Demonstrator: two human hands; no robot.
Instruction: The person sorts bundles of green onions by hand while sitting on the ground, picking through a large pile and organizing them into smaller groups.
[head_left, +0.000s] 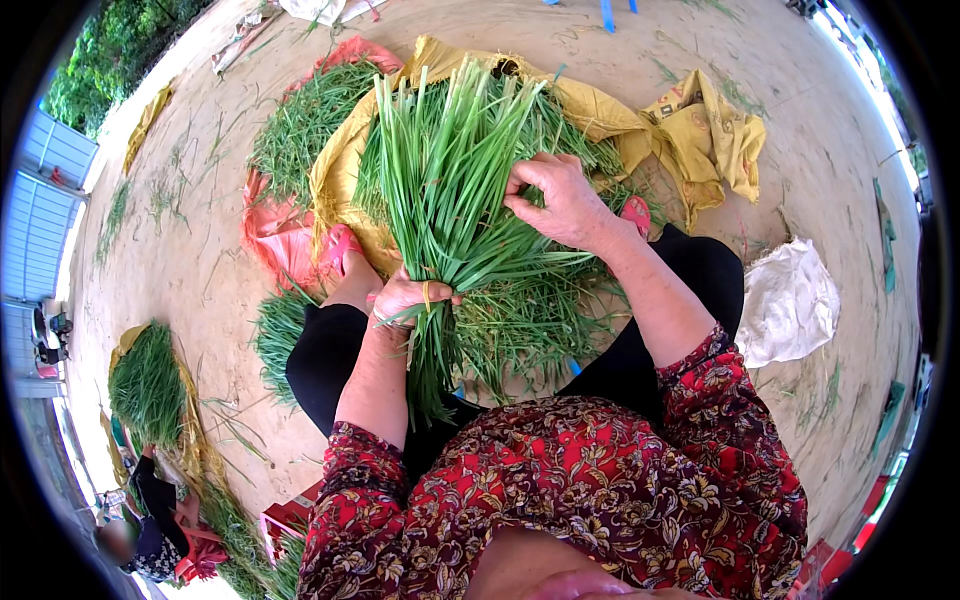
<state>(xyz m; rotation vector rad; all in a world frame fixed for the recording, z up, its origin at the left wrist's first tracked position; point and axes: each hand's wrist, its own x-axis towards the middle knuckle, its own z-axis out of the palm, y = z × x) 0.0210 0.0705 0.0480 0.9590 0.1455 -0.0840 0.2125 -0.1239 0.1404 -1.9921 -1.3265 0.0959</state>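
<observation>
My left hand (411, 294) grips a thick fanned bunch of long green leaves (450, 180), which look like garlic chives. Their pale cut ends point away from me, and the dark leaf tips hang below my fist. A yellow band (427, 295) circles one of its fingers. At the bunch's right edge, my right hand (559, 199) has its thumb and forefinger bent together against the leaves; whether a blade is pinched between them is unclear. Under the bunch, more cut greens (525, 315) lie between my legs, and a heap rests on a yellow woven sack (337, 165).
Left of the yellow sack, greens lie on a red woven sack (277, 232). A white sack (791, 304) is on the ground to the right, near a crumpled yellow sack end (701, 135). At lower left, another person (154, 525) is beside a heap of greens (148, 386).
</observation>
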